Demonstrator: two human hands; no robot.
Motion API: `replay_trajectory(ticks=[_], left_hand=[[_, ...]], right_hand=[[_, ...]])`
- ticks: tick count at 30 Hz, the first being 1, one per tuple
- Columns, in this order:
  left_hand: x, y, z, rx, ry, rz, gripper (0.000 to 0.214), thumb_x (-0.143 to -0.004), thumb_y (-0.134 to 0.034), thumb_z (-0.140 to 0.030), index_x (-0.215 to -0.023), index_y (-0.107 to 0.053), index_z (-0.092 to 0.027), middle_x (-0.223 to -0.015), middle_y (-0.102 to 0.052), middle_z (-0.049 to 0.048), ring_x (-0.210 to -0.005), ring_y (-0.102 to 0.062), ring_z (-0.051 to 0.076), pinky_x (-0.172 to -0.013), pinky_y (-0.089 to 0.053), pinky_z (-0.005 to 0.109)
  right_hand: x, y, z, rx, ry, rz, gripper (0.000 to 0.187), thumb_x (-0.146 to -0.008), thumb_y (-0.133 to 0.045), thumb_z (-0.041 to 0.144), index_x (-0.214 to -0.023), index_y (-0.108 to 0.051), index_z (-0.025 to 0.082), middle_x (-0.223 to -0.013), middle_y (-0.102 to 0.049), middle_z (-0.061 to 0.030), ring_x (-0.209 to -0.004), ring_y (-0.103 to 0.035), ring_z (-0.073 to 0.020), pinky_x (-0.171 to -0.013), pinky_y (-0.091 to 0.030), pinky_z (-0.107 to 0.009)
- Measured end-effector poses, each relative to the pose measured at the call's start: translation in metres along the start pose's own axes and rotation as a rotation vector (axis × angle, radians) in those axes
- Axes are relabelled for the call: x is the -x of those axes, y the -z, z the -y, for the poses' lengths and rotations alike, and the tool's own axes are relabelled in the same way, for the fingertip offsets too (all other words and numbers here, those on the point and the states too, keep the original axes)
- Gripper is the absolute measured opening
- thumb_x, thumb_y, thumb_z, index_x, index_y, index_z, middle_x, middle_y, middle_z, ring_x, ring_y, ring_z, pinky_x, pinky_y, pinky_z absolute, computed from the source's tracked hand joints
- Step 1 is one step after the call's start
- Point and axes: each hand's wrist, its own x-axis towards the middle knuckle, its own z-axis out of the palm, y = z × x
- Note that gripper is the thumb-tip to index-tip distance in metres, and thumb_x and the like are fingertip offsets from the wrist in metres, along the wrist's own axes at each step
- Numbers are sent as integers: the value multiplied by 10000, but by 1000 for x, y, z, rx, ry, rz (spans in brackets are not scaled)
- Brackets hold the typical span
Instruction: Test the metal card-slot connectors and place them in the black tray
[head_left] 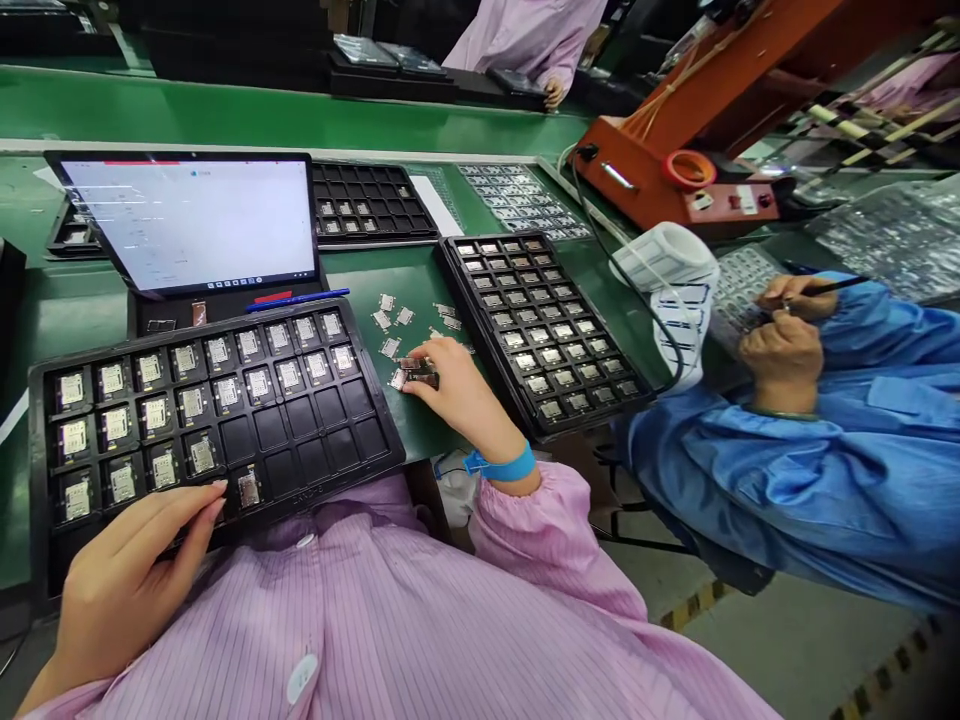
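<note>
Nothing reads clearly — the tablet screen (187,225) shows only tiny, blurred text.

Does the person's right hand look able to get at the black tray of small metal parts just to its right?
Probably yes. The right hand rests on the green work mat, close beside the black tray's rim, and nothing appears to stand between them. The raised rim is the only small lip to clear.

This place is a factory workshop for electronic parts. A long green conveyor belt (262,115) runs behind the green counter (420,290), and black trays (187,343) carry rows of small metal parts (390,347). A tablet (187,225) stands there, workers wear a striped pink smock (360,610) and a blue smock (787,480), and an orange machine (645,170) stands near.
</note>
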Motion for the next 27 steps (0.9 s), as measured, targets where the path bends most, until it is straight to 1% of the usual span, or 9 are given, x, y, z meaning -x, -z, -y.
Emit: replay_trajectory(ticks=[4, 8, 11, 13, 15, 18, 21, 24, 27], left_hand=[[-12, 4, -9, -4, 38, 50, 149, -896, -613, -240, -1033, -672, -247, -963, -727, -15, -840, -686, 166, -822, -541, 285], [-56, 2, -47, 42, 76, 259, 225, -915, -555, -382, -1045, -690, -257, -974, -722, 7, -826, -691, 195, -729, -578, 307], [-106, -15, -90, -36, 37, 490, 208, -912, -536, -310, -976, -709, -213, -934, -707, 20, -853, -697, 226, -738, -582, 363], [-137, -34, -115, -120, -8, 592, 334, -945, -388, -257, -914, -697, -135, -882, -684, 33, -860, -706, 237, -725, -571, 372], [-156, -57, -131, -205, -47, 528, 474, -935, -238, -249, -946, -665, -41, -922, -666, 57, -892, -707, 223, -710, -553, 315], [-166, -91, -136, -236, -62, 435, 557, -905, -143, -246, -1018, -621, 16, -1057, -641, 93, -1026, -670, 222, -790, -522, 273], [-167, -118, -129, -255, -9, 454, 315, -893, -399, -203, -936, -627, 10, -1032, -653, 137, -981, -687, 269, -758, -545, 287], [-170, -131, -123, -216, 32, 515, 106, -821, -579, -122, -880, -632, -52, -1014, -657, 141, -942, -696, 279, -764, -572, 329], [-173, -133, -122, -80, 70, 577, 71, -826, -580, -109, -872, -632, -92, -992, -651, 113, -975, -679, 281, -827, -565, 380]], right_hand=[[12, 3, -9, -2, -74, -32, 120, -794, -645, 176, -872, -568, 223, -934, -598, -72, -960, -568, -274, -880, -455, -432], [20, 3, -13, -57, -141, 4, 112, -775, -660, 206, -805, -552, 217, -875, -595, -49, -846, -569, -232, -789, -463, -379], [24, 0, -12, -87, -233, -10, 148, -755, -685, 229, -780, -540, 212, -808, -587, -26, -707, -550, -193, -708, -455, -354], [26, -2, -10, -116, -276, -41, 149, -749, -683, 233, -777, -538, 211, -771, -590, -15, -661, -545, -182, -680, -453, -348], [29, -5, -8, -143, -299, -75, 121, -747, -667, 224, -792, -555, 208, -789, -610, -26, -680, -563, -190, -683, -464, -354], [37, -5, -8, -161, -302, -126, 48, -769, -614, 207, -810, -589, 204, -837, -631, -60, -751, -593, -218, -720, -488, -385], [50, 0, -11, -213, -307, -203, 33, -811, -571, 234, -800, -594, 213, -827, -631, -73, -785, -610, -239, -732, -511, -407], [62, 6, -11, -331, -351, -277, 70, -835, -575, 287, -820, -593, 221, -809, -635, -62, -743, -625, -227, -691, -534, -395], [67, 9, -4, -408, -409, -338, 118, -831, -619, 333, -805, -588, 223, -761, -635, -37, -676, -630, -206, -633, -531, -364]])
